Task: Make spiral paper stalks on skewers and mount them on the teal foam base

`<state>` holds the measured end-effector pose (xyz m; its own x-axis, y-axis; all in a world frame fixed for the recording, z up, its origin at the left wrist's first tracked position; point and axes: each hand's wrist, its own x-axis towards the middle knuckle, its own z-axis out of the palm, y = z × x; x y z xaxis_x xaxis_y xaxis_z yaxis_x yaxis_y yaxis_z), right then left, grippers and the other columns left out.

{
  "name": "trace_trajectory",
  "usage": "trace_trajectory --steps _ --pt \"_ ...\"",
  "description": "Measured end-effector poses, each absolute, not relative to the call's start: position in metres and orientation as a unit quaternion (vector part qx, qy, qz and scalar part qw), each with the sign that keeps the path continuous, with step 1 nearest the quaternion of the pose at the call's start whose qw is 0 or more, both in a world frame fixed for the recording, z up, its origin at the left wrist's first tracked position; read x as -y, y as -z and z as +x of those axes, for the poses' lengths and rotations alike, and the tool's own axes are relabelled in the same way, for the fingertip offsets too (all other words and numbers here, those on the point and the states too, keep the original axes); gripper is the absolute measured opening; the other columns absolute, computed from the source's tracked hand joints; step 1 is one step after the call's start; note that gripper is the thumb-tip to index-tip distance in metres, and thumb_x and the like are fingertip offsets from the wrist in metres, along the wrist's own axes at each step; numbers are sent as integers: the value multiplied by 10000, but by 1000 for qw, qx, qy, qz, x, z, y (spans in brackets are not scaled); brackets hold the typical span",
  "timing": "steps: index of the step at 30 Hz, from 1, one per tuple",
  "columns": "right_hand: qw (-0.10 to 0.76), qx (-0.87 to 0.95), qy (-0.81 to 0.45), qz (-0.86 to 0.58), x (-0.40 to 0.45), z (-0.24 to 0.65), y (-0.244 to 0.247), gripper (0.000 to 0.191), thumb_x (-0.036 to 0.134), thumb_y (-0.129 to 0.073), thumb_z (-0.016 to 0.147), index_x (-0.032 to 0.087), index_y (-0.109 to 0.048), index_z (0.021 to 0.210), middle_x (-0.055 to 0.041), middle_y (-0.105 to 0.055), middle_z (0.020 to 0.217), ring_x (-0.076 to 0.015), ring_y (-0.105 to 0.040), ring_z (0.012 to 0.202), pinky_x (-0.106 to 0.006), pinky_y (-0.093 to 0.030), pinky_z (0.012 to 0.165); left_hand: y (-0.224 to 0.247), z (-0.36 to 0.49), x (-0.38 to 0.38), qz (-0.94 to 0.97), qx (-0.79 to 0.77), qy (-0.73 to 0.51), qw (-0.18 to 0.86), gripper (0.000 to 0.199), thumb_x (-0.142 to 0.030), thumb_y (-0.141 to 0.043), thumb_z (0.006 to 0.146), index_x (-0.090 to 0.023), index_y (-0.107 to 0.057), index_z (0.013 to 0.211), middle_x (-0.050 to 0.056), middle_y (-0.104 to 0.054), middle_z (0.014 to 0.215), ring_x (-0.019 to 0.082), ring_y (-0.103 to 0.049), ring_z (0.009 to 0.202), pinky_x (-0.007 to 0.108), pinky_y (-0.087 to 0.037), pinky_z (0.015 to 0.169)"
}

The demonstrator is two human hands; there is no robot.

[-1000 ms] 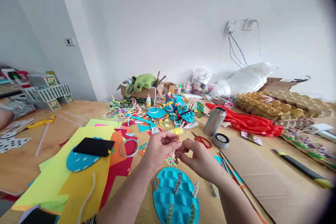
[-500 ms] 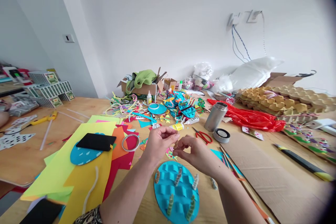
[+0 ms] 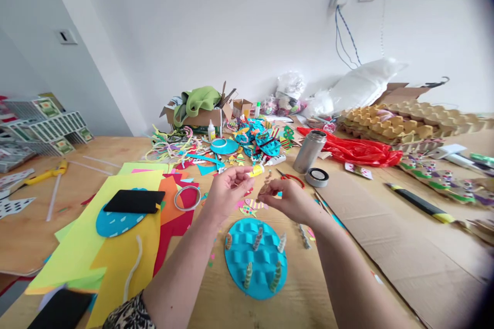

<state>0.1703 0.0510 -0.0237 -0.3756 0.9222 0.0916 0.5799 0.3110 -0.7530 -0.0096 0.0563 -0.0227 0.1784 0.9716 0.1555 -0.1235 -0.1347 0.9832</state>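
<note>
My right hand (image 3: 287, 196) is closed in a pinch on a small brown twisted strip (image 3: 268, 179), which sticks up above the fingertips. Beside it, my left hand (image 3: 230, 189) has curled fingers with a gap to the thumb, and nothing visible in them. Just beyond its fingertips lies a glue bottle with a yellow label (image 3: 257, 170). Below both hands rests a blue oval (image 3: 262, 282) with raised folded loops; several crinkled strips in brown, grey, white and green stand in it. A grey twisted strip (image 3: 304, 237) lies by my right forearm. Fish-shaped paper cutouts (image 3: 247, 210) lie between the hands and the oval.
Coloured paper (image 3: 127, 177), a black phone-like slab (image 3: 133, 201) and a tape roll (image 3: 187, 198) lie left. A steel flask (image 3: 310, 151), red-handled scissors (image 3: 294, 180), cardboard (image 3: 370, 226) and a utility knife (image 3: 420, 202) are right. Craft scraps (image 3: 177, 149) pile up behind.
The view has shifted, so most things sit higher in the picture. My hands have drawn slightly apart; the brown strip now shows above my right fingertips.
</note>
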Motion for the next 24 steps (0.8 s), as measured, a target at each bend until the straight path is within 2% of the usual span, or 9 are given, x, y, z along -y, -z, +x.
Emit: trace_trajectory --steps 4,9,16,24 --pt "241 735 -347 -531 -60 183 50 186 320 -590 771 158 -680 752 -20 -694 698 -148 -603 640 -232 -433 577 52 -14 -73 661 -432 -367 491 252 -305 -627 756 -148 -701 939 79 -714 905 181 -642 791 286 -498 715" --pt "214 726 -366 -541 -59 188 81 231 381 -615 750 162 -688 738 -13 -691 673 -145 -594 619 -224 -411 537 92 -10 -85 700 -407 -272 520 164 -231 -679 659 -149 -744 784 79 -744 798 225 -673 770 305 -509 706" --pt "216 717 -372 -548 -59 194 99 260 420 -651 711 163 -666 677 -1 -657 618 -132 -553 568 -223 -385 509 113 -8 -90 723 -416 -236 498 218 -244 -636 698 -146 -745 860 94 -745 869 245 -672 820 324 -507 729" --pt "215 715 -378 -548 -60 193 110 251 398 -650 693 160 -650 613 13 -600 554 -111 -483 519 -218 -337 477 127 -1 -91 743 -433 -210 466 207 -219 -650 684 -138 -744 850 70 -745 826 234 -662 799 310 -501 737"
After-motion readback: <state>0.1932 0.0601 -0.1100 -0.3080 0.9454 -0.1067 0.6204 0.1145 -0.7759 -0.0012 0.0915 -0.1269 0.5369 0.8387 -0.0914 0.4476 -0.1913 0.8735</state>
